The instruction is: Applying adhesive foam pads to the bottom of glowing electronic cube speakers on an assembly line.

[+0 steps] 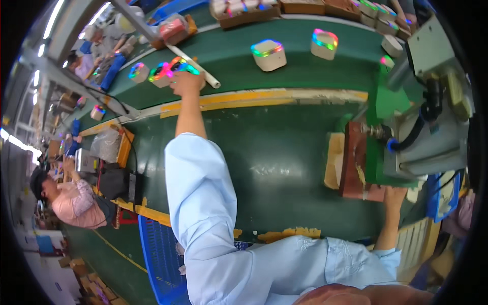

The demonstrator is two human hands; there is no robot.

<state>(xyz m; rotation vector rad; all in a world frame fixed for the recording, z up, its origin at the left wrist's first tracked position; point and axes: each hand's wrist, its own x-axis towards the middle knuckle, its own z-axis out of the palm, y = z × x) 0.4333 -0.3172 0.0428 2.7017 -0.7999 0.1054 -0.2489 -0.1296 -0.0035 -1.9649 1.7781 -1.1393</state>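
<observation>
Left hand [187, 81] on a glowing box [179, 66] at the worktop's [274, 147] far edge.
It grips the box; right hand [394, 195] rests on a wooden block [356, 168], its grip unclear.

The left hand [187, 81] reached across the green desk [274, 147] to a glowing rainbow-lit box [180, 66]; the right hand [394, 195] rested against a brown wooden block [353, 162].

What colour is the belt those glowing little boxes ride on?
Dark green, seen in the head view: the belt carries white boxes with rainbow-lit rims.
</observation>
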